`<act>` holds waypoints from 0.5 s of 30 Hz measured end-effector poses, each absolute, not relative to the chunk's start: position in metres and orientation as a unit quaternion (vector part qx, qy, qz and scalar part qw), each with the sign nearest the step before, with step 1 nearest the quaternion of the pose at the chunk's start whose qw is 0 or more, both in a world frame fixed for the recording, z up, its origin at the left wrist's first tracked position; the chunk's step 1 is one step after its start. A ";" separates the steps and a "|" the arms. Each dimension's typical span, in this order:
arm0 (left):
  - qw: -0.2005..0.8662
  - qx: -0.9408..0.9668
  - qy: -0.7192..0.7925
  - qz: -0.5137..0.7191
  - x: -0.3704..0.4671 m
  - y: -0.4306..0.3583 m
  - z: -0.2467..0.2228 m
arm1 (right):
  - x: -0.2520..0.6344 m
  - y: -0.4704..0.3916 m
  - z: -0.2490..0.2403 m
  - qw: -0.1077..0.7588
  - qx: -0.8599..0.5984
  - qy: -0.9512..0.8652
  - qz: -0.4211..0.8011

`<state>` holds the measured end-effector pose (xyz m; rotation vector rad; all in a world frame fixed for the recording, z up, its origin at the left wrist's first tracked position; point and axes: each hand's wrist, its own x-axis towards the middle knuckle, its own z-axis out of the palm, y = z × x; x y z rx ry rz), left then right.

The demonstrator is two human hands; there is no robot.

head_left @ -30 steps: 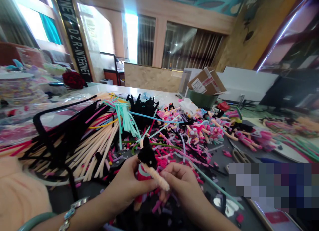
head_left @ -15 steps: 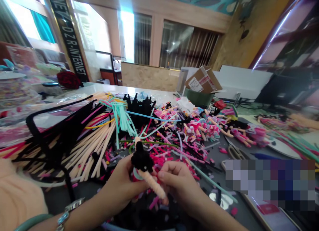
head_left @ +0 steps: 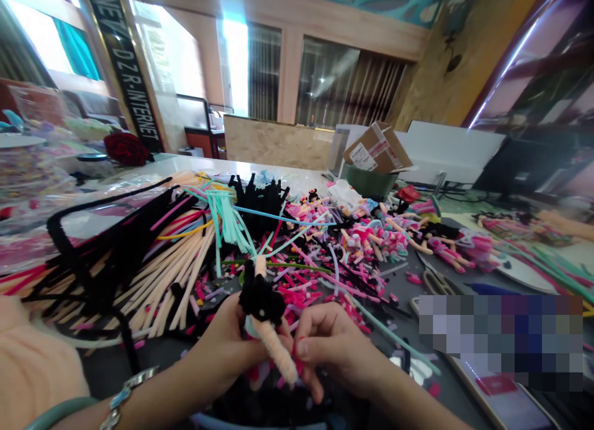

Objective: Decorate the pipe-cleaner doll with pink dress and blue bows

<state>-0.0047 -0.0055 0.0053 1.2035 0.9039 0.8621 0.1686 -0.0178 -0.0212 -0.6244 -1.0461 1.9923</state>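
A small fuzzy doll [head_left: 263,303] with black hair and peach limbs is held upright in the lower middle of the view. My left hand [head_left: 232,340] is closed round its body from the left. Just to the doll's right is my right hand [head_left: 327,340], its thumb and index finger pinched together at a small pink-red bit. What that bit is cannot be made out. One peach limb points down toward me between the hands, and another sticks up behind the hair.
Peach pipe cleaners [head_left: 171,269], black stems [head_left: 260,201] and a mint bundle [head_left: 227,213] lie left and centre. Pink dolls [head_left: 371,235], scissors [head_left: 439,281], a phone [head_left: 501,380] and a cardboard box [head_left: 378,148] are on the right. Coloured scraps cover the middle.
The doll has tilted, its lower peach limb swinging left and its hair shifting slightly left. My right hand's lower fingers have spread downward a little.
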 end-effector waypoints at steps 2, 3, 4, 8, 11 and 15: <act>0.665 0.509 0.405 0.366 -0.005 -0.004 0.001 | 0.169 -0.018 -0.022 0.380 -0.248 -0.418 0.787; 0.669 0.505 0.409 0.362 -0.005 -0.004 0.000 | 0.168 -0.018 -0.023 0.378 -0.248 -0.418 0.788; 0.670 0.504 0.411 0.359 -0.005 -0.004 -0.001 | 0.168 -0.018 -0.024 0.376 -0.248 -0.417 0.790; 0.668 0.511 0.414 0.348 -0.006 -0.004 -0.002 | 0.167 -0.018 -0.024 0.382 -0.251 -0.420 0.784; 0.664 0.507 0.426 0.347 -0.007 -0.004 -0.001 | 0.168 -0.017 -0.021 0.399 -0.258 -0.430 0.768; 0.685 0.489 0.408 0.354 -0.008 -0.002 0.003 | 0.169 -0.017 -0.014 0.425 -0.273 -0.429 0.749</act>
